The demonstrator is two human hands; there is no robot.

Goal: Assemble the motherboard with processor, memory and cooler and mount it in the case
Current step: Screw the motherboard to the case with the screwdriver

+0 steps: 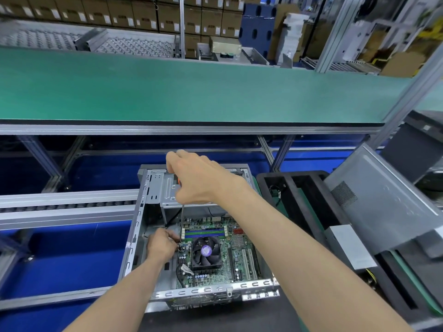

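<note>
- Driving a screw, by the look of it, at the left edge of the green printed motherboard (215, 250); board lying flat inside the open grey sheet-metal computer case (153, 188), black finned cooler with its round fan (206, 252) and the blue-and-green memory slots (203, 233) just right of the left fingertips.
- Right hand (199, 178) curled round the orange-handled screwdriver (181, 224), handle almost wholly hidden under the fingers; thin steel shaft running down from below the palm to the left fingertips.
- Left hand (161, 245) pinching narrowly at the shaft's tip; whether a screw sits between those fingers, cannot tell.
- Risk of the tip slipping off the screw head; cause, a long shaft gripped high and steadied only by a fingertip pinch; likely result, a gouged trace or a knocked blue capacitor beside the fingertips.
- Risk of a dropped screw rolling under the board; cause, letting go of the pinch too soon.
- Risk of snagging the black cable (179, 276) below the left fingers; cause, withdrawing the wrist carelessly.
</note>
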